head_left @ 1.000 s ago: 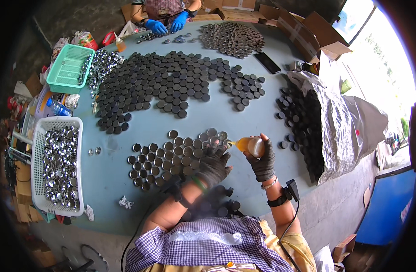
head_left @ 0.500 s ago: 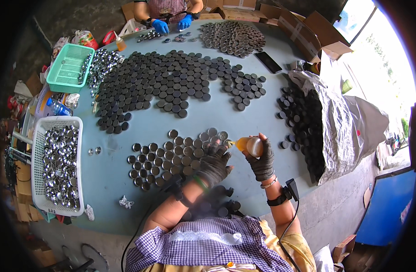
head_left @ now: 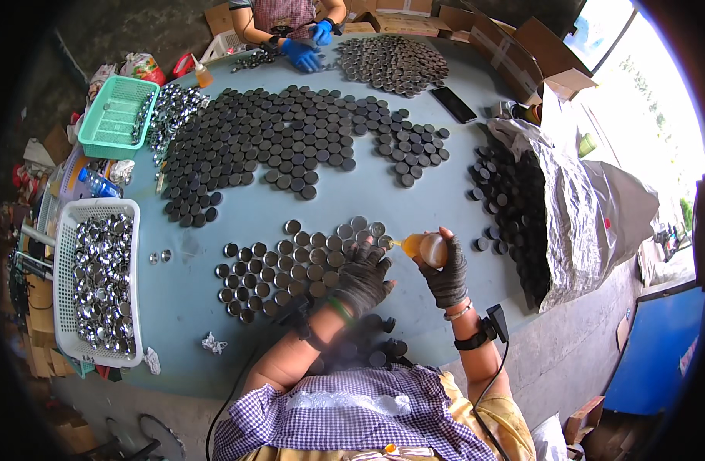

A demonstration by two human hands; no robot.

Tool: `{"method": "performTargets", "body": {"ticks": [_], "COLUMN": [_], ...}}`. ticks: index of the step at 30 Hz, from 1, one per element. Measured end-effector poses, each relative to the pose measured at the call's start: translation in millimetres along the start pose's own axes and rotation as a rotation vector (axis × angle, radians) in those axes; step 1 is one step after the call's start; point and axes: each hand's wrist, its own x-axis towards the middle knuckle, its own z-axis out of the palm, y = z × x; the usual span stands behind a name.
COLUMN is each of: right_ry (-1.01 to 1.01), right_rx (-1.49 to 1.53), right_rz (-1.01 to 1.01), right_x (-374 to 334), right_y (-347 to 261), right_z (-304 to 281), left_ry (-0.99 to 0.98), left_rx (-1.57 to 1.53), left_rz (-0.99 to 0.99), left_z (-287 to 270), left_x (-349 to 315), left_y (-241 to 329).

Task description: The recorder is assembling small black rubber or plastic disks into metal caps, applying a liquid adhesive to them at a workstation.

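My right hand [head_left: 446, 280], in a dark fingerless glove, grips a squeeze bottle [head_left: 423, 247] of amber liquid. The bottle is tipped sideways, its narrow tip pointing left at a small round metal cap [head_left: 385, 242]. My left hand [head_left: 362, 278], gloved alike, lies palm down over the right part of a group of open silver caps [head_left: 283, 263]. Its fingers are stretched out and apart, the tips close to the cap by the nozzle. The hand hides some caps beneath it. Several black caps [head_left: 377, 358] lie close to my body, partly behind my left arm.
A large field of dark round caps [head_left: 291, 131] covers the table's middle. At left stand a white basket [head_left: 136, 269] of shiny caps and a green basket [head_left: 99, 146]. A silver bag [head_left: 575, 223] spills black caps at right. Across the table, a co-worker's blue-gloved hand [head_left: 300, 55] handles small pieces.
The squeeze bottle and my right hand have shifted very slightly right. My left hand stays in place. The co-worker's blue-gloved hands have moved right, one now over the small pieces.
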Motion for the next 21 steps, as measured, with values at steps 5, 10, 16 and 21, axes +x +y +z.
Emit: {"method": "performTargets", "body": {"ticks": [5, 10, 16, 21], "right_ry": [0.004, 0.007, -0.012, -0.028], "right_rx": [-0.018, -0.024, -0.049, -0.023], "right_rz": [0.007, -0.023, -0.01, -0.007], "right_x": [-3, -6, -7, -7], "right_y": [-1, 4, -5, -6], "right_z": [-2, -3, -6, -7], "left_ry": [0.021, 0.038, 0.055, 0.083], "left_rx": [-0.014, -0.02, -0.021, -0.026], "left_rz": [0.004, 0.006, 0.014, 0.017], "left_z": [2, 4, 4, 2], "left_x": [0, 0, 0, 0], "left_y": [-1, -1, -2, -2]}}
